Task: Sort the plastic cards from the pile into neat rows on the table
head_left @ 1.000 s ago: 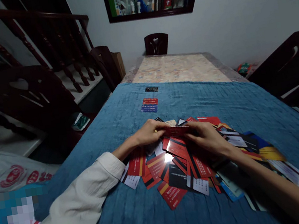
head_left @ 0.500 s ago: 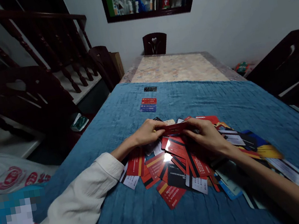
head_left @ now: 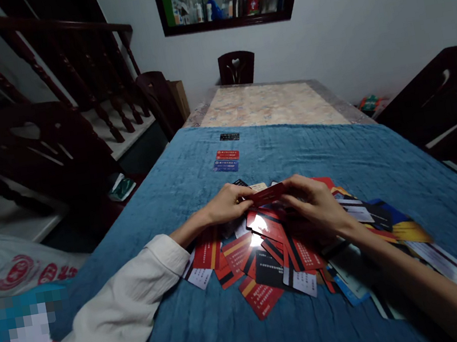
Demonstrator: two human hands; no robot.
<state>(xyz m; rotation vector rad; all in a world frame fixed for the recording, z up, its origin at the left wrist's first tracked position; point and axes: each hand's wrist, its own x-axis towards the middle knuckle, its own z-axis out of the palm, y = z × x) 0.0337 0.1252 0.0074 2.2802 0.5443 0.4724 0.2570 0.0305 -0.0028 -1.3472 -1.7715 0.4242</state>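
Observation:
A red card (head_left: 267, 193) is held between both my hands above a loose heap of cards (head_left: 293, 247) on the blue cloth (head_left: 218, 323). My left hand (head_left: 227, 203) pinches the card's left end with curled fingers. My right hand (head_left: 314, 203) grips its right end, fingers closed. The heap below holds several red, black, white and yellow cards, partly hidden by my right forearm.
Three single cards lie apart farther up the cloth: a blue one (head_left: 226, 165), a red one (head_left: 227, 154) and a black one (head_left: 229, 137). Beyond is bare marble tabletop (head_left: 270, 106). Dark wooden chairs (head_left: 237, 67) ring the table; a stair railing (head_left: 78, 73) stands left.
The red card has been lifted and tilted slightly between both hands. The heap and the three separate cards stay where they were.

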